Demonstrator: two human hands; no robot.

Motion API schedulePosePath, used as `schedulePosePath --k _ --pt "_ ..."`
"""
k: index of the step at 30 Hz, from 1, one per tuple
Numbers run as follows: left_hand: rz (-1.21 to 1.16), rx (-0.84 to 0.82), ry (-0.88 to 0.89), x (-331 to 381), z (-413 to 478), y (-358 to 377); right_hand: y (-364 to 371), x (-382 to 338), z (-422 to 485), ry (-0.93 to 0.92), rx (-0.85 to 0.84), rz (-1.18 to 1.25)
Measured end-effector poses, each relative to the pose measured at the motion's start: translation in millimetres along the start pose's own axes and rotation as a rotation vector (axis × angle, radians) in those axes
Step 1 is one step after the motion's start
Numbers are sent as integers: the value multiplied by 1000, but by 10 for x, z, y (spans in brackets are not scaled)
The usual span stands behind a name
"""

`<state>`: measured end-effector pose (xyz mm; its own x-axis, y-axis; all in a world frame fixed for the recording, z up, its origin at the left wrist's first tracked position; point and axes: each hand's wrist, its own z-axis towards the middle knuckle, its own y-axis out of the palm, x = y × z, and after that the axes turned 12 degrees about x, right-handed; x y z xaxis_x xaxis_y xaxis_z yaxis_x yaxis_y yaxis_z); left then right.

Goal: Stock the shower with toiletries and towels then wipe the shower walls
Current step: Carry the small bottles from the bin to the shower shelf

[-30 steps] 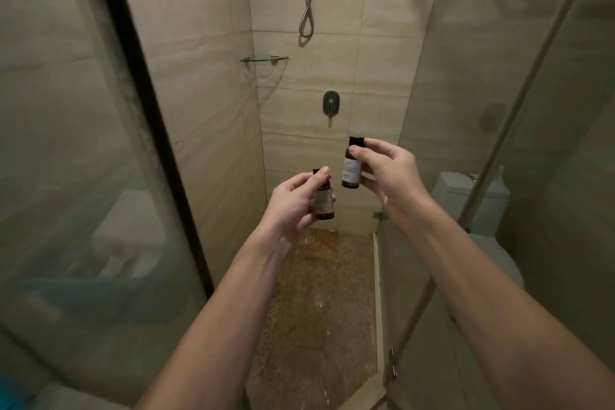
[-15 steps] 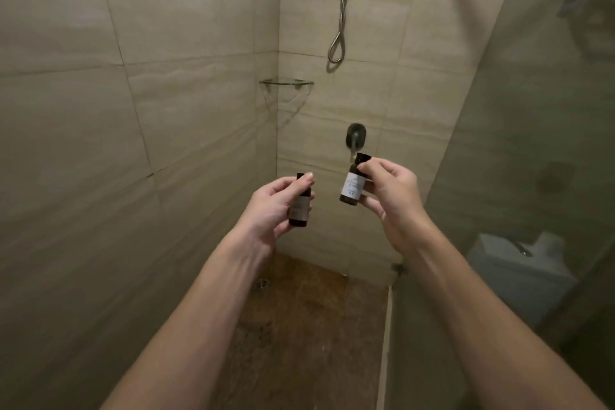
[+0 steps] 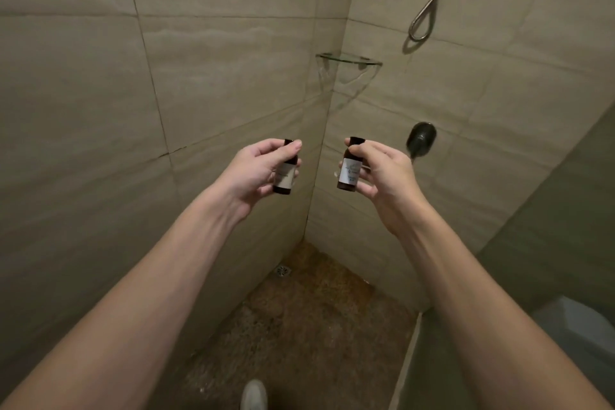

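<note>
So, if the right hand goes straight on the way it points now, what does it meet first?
Probably the tiled wall near the corner, a little below the glass shelf. Nothing else shows between the right hand, with its bottle, and that wall, though depth is hard to judge.

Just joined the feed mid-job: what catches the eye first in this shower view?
The left hand and right hand each grip a small dark bottle, the left bottle and right bottle, roughly upright at mid-frame before the tiled corner. Above them a glass corner shelf is fixed in that corner, with a looped shower hose hanging at upper right.
</note>
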<state>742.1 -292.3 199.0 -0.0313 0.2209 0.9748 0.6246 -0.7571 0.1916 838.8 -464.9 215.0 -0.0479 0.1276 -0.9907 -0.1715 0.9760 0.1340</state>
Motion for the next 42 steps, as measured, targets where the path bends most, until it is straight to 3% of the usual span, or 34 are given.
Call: schedulePosePath --k 13,18,29,42 --pt "-37 -7 15 334 2607 335 729 -33 2408 -39 3 -60" --pt "-89 -39 -22 433 3163 469 746 -134 2909 -75 68 -88" --pt "86 -65 194 862 3991 837 961 -397 3910 -141 105 -23" --pt "119 -59 253 1065 5539 1934 1047 -511 5554 -203 66 -62"
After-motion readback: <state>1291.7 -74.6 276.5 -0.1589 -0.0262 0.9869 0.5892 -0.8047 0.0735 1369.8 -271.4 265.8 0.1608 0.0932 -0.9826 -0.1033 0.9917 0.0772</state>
